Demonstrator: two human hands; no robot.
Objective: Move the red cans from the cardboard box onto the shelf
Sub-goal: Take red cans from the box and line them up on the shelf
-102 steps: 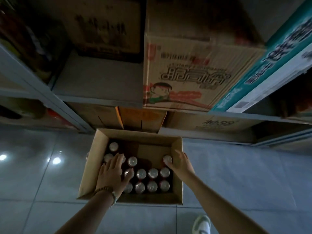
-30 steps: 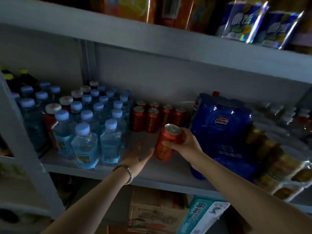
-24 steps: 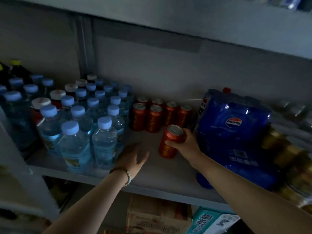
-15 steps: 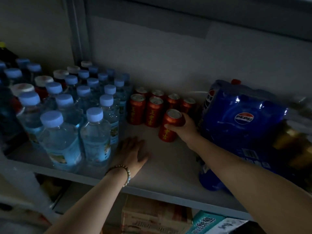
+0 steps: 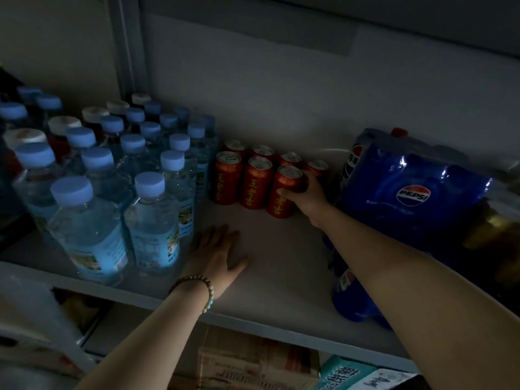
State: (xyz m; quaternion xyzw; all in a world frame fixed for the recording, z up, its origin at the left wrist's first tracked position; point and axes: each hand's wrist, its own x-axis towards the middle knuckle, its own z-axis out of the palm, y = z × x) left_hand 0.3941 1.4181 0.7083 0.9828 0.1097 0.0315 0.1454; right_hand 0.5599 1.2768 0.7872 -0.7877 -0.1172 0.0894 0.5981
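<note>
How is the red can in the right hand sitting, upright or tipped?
Upright. The red can stands base down on the shelf, silver top up, right hand gripping its side.

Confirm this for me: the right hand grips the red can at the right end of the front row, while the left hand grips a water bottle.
Not quite. The head view shows the left hand lying flat on the shelf beside the water bottles, holding nothing. The rest stands: the right hand grips the red can at the front row's right end.
</note>
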